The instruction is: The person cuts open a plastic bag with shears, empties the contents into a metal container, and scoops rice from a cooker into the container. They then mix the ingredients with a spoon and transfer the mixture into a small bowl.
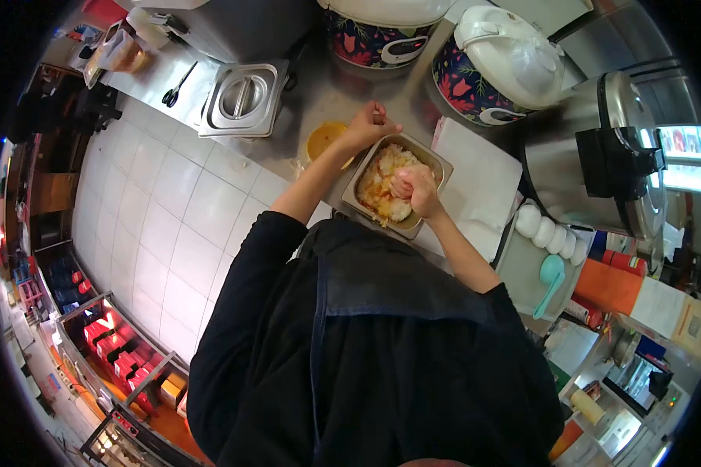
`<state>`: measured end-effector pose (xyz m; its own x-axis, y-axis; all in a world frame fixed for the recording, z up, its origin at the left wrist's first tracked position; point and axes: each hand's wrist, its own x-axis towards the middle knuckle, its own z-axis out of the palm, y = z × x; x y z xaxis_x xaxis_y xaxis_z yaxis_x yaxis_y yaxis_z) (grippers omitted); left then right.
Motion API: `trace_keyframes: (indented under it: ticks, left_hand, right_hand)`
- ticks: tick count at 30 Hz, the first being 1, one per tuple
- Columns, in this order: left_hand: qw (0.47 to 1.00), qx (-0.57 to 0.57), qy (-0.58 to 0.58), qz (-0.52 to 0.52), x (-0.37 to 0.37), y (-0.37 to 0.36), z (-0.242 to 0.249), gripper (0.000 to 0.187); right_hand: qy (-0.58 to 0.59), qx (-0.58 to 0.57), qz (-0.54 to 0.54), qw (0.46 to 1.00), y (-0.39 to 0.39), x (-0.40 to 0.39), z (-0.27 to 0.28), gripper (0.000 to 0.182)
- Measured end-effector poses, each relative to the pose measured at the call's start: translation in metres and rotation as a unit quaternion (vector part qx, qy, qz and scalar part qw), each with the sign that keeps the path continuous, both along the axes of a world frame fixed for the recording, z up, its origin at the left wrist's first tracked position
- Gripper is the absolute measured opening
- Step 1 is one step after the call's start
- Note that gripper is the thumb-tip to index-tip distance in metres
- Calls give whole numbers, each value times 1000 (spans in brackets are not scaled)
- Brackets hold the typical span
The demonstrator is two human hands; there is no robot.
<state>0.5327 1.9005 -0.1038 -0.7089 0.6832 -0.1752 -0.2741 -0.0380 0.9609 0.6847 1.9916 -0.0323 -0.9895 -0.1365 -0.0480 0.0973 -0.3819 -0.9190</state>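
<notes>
A rectangular metal pan (447,166) stands at the counter's front edge, holding a mix of white rice (394,160) and orange-brown sauce. My right hand (417,189) is clenched over the rice, fingers down against it; whatever lies inside the fist is hidden. Beside the pan's far left corner, my left hand (372,126) has its fingers half curled and apart, with nothing visible in them. Partly behind my left wrist is a yellow-orange bowl (324,138), close to the pan's left side.
A lidded steel container (244,100) and black scissors (178,86) lie left. Two floral-patterned pots (378,39) stand at the back. White paper sheets (475,175) lie right of the pan, beside a large steel cooker (600,156). A tray (514,268) holds white rounded items and a turquoise ladle (551,274).
</notes>
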Motion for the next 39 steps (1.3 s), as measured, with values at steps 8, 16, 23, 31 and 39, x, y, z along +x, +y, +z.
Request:
trace_keyframes:
  ticks: [8,16,23,31,39]
  left_hand:
    - [1000,9,3,28,3,7,-13,47]
    - [999,-29,17,-6,5,3,11,44]
    - [998,-34,36,-24,-3,5,4,46]
    - [998,-45,35,-24,5,15,3,47]
    - [998,-43,31,-31,-2,17,-3,48]
  right_hand:
    - [194,220,-106,950,2,4,-21,40]
    - [85,58,-70,992,-21,8,-12,39]
    - [22,-43,45,998,3,-14,-23,36]
    - [51,36,-65,996,3,-27,-1,39]
    - [65,85,-28,994,15,-26,-10,42]
